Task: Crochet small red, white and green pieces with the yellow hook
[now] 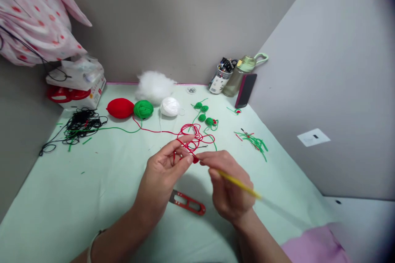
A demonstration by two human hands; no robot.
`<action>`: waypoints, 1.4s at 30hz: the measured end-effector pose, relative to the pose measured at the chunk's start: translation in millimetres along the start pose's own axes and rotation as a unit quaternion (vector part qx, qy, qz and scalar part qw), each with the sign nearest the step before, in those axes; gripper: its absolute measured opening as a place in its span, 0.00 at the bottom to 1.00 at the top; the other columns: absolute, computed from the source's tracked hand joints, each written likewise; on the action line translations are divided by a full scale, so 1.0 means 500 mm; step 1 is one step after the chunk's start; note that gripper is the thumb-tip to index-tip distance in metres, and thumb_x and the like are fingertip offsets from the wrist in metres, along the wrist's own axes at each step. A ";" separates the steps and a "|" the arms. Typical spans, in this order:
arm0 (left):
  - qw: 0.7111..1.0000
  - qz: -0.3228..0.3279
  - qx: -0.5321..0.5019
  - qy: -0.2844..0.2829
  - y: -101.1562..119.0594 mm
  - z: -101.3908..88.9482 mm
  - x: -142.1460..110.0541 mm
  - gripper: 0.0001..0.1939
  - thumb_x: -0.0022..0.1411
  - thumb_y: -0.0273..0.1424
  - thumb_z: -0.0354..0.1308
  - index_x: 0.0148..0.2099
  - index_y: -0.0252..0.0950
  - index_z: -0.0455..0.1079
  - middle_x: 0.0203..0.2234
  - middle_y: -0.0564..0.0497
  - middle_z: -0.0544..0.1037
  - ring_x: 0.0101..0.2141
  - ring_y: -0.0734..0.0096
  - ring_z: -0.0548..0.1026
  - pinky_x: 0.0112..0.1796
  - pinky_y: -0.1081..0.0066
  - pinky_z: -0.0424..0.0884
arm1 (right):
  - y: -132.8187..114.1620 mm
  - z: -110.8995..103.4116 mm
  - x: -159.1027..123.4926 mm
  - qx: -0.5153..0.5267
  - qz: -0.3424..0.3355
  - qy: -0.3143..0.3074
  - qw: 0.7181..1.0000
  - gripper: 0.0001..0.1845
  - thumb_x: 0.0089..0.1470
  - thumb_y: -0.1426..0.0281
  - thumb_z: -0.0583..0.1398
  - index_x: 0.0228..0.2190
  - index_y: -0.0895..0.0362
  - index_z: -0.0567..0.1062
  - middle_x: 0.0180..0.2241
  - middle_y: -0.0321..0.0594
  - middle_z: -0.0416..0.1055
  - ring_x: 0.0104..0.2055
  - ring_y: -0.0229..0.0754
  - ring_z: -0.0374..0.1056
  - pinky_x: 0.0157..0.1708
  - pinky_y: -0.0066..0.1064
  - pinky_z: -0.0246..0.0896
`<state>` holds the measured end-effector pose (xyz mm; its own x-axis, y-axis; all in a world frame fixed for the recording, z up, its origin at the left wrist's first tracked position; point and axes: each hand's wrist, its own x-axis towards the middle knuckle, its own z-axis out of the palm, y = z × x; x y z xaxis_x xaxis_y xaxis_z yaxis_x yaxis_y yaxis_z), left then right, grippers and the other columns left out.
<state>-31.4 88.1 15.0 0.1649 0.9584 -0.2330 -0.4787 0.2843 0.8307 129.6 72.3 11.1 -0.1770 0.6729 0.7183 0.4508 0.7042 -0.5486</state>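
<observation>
My left hand [165, 172] is raised over the mint-green table [77, 197], fingers curled, pinching a strand of red yarn [193, 137] and a tiny red crocheted piece [195, 159]. My right hand [230, 187] meets it from the right, closed round a yellow crochet hook [239, 184] whose tip is at the red piece. The red strand loops on the table and runs back to a red yarn ball [120, 108].
Red thread snips [187, 202] lie under my hands. Green [143, 109] and white [170, 107] yarn balls, white stuffing [154, 86], small green crocheted pieces [204, 115], green scraps [254, 141], tangled black cord [80, 125], a pen cup [220, 78], bottle [239, 74], phone [246, 90] and box [80, 88] are about.
</observation>
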 end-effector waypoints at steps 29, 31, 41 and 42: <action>1.000 0.006 -0.003 0.000 -0.004 -0.006 0.004 0.19 0.61 0.34 0.73 0.55 0.47 0.80 0.31 0.57 0.75 0.38 0.73 0.73 0.45 0.72 0.68 | -0.002 0.000 0.009 0.120 0.088 0.071 0.986 0.16 0.66 0.81 0.58 0.45 0.54 0.81 0.37 0.39 0.79 0.39 0.41 0.73 0.39 0.36 0.70; 1.000 -0.001 0.011 0.000 -0.004 -0.007 0.003 0.19 0.62 0.35 0.72 0.56 0.48 0.80 0.32 0.57 0.75 0.38 0.73 0.72 0.43 0.73 0.67 | 0.003 0.003 0.010 0.186 0.141 0.090 0.968 0.14 0.68 0.77 0.58 0.43 0.52 0.82 0.37 0.38 0.78 0.37 0.40 0.72 0.36 0.35 0.69; 0.999 -0.026 0.039 -0.012 -0.006 -0.006 0.003 0.19 0.63 0.36 0.71 0.56 0.49 0.79 0.35 0.55 0.76 0.35 0.73 0.69 0.34 0.73 0.63 | 0.022 0.008 0.020 0.351 0.286 0.092 0.887 0.08 0.66 0.65 0.64 0.38 0.50 0.85 0.36 0.37 0.78 0.33 0.36 0.71 0.34 0.31 0.68; 0.999 -0.027 0.043 -0.007 -0.004 -0.005 0.002 0.19 0.63 0.36 0.71 0.56 0.50 0.79 0.34 0.55 0.75 0.33 0.75 0.66 0.31 0.74 0.61 | 0.021 0.007 0.021 0.354 0.290 0.098 0.884 0.08 0.66 0.65 0.64 0.37 0.50 0.85 0.35 0.37 0.78 0.33 0.36 0.71 0.34 0.30 0.68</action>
<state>-32.5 88.7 11.7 0.2009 0.9409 -0.2725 -0.3932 0.3322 0.8573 129.4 87.8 11.2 0.0892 0.9638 0.2512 -0.2573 0.2659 -0.9290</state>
